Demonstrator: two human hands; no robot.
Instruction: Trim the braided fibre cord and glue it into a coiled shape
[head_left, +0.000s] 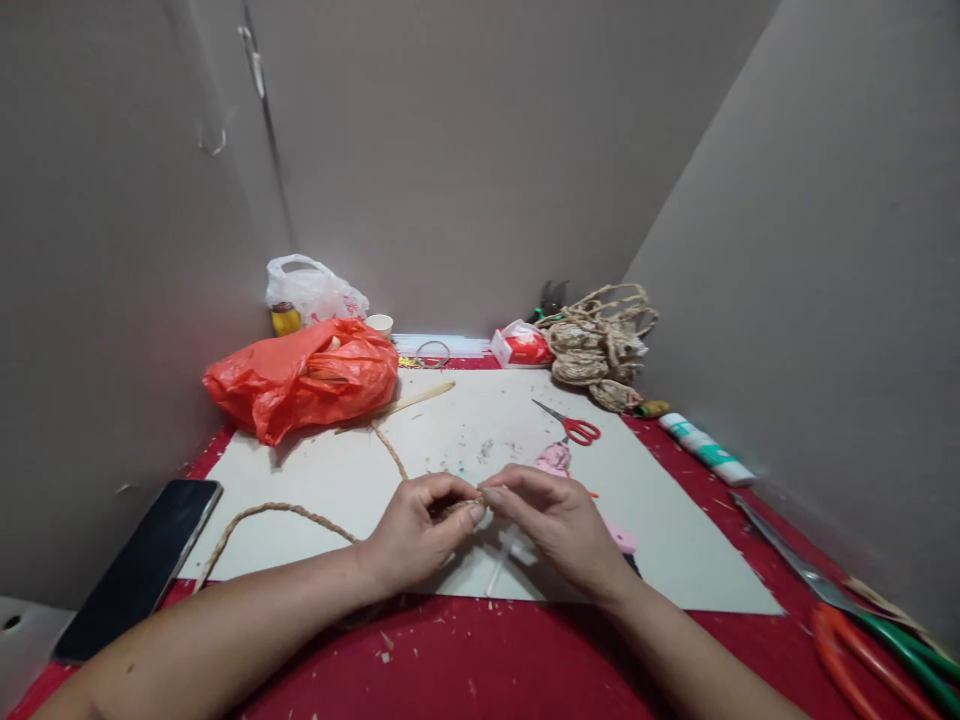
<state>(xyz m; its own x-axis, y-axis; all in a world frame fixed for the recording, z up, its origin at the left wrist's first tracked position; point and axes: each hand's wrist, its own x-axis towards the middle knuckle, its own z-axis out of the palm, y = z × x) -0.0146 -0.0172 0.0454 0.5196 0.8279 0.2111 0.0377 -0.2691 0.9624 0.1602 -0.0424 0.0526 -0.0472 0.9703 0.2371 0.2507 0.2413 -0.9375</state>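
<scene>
My left hand (pixel 424 530) is closed in a pinch on a tan braided cord (pixel 390 448), just above a white sheet (pixel 686 535). One stretch of the cord runs from behind the hand toward an orange bag; another curves out past my left forearm. My right hand (pixel 559 525) meets the left at the fingertips, its thumb and forefinger pinched at the cord's end. The fingers hide most of the piece between them. Below the hands lies a thin white stick (pixel 495 572). Pink crumpled material (pixel 553 458) sits behind my right hand.
Red-handled scissors (pixel 581 430) lie on the sheet. An orange plastic bag (pixel 300 385) stands back left, bundled cord (pixel 600 345) back right. A phone (pixel 139 570) rests at left. Large shears (pixel 832 590) lie at right. Grey walls (pixel 450 150) enclose the red table.
</scene>
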